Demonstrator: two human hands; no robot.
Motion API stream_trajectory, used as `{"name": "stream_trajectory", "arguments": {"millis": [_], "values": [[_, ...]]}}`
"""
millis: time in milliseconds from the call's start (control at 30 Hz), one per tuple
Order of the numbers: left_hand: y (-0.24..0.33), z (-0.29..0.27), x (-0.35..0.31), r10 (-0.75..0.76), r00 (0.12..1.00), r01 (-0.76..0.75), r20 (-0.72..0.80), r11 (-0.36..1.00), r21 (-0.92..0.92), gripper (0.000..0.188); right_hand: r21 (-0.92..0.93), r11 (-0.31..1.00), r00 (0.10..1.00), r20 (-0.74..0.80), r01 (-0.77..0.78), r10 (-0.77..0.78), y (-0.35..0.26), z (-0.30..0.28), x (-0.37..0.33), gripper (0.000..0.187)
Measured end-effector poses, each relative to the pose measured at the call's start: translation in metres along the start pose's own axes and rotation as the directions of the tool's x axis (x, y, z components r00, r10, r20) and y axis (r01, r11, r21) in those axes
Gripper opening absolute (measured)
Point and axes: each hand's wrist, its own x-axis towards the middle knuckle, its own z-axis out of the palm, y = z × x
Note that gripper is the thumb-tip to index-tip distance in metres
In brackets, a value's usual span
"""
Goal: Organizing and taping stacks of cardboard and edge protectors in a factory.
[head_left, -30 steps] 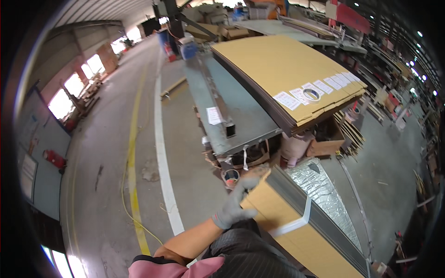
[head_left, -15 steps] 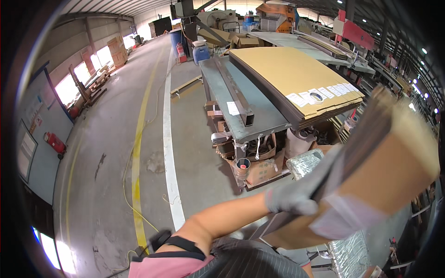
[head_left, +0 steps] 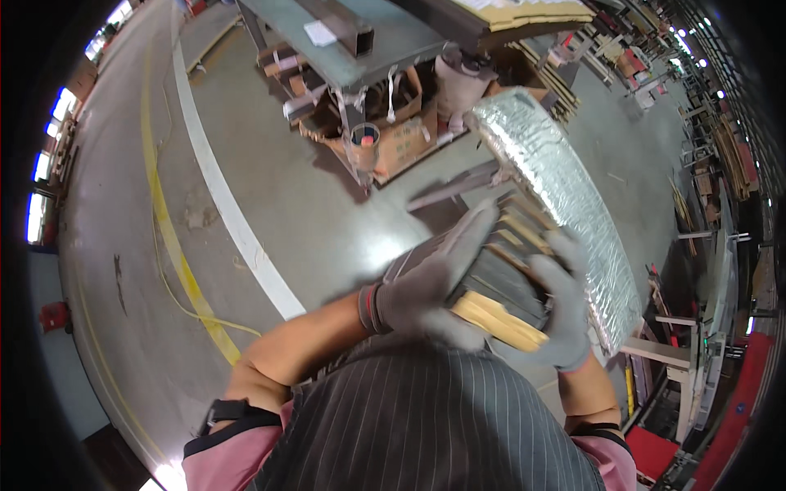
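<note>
While you are holding the bundle of dark boards with tan edges [head_left: 508,282] before your striped apron [head_left: 426,409], both hands are gripping it from opposite sides. Left hand [head_left: 422,286]: gloved, lying along the left side, fingers nearly straight. Right hand [head_left: 565,303]: gloved, curling around the right side, partly blurring. Handling note: the edges are looking uneven, so you are probably doing best by squeezing evenly and giving clearance to the foil-wrapped slab [head_left: 573,204] just beside your right hand. Labels: a white sheet [head_left: 320,33] is lying on the steel table [head_left: 405,41], its print showing too small to read; the carton [head_left: 417,151] underneath is bearing faint green marks, illegible. The bundle is showing no readable brand.
</note>
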Motion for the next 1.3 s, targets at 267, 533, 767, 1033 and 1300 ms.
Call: {"name": "stream_trajectory", "arguments": {"millis": [267,533,767,1033,1300], "values": [[-0.038,-0.013,-0.018,0.223,0.973,-0.209,-0.054,0.959,0.193,0.08,-0.182,0.983,0.998,-0.053,-0.037,0.028,0.004,0.039,-0.023,0.094],[0.01,-0.036,-0.067,0.156,0.966,-0.03,0.207,0.86,-0.51,0.074,-0.146,0.986,0.987,-0.131,0.076,-0.096,0.016,0.057,0.016,0.086],[-0.148,0.088,-0.024,-0.492,0.749,0.448,0.444,0.87,0.207,0.046,0.023,0.995,0.972,-0.21,-0.099,0.101,0.021,-0.096,-0.013,0.077],[-0.197,0.088,0.099,0.014,1.0,-0.024,-0.023,0.829,-0.559,0.042,-0.073,0.55,0.507,-0.504,-0.832,0.699,0.098,-0.248,-0.262,0.075],[-0.102,-0.037,0.195,-0.068,0.945,-0.267,-0.319,0.399,-0.877,0.035,0.411,0.092,-0.072,-0.368,-0.907,0.927,0.173,-0.22,-0.377,0.073]]}}
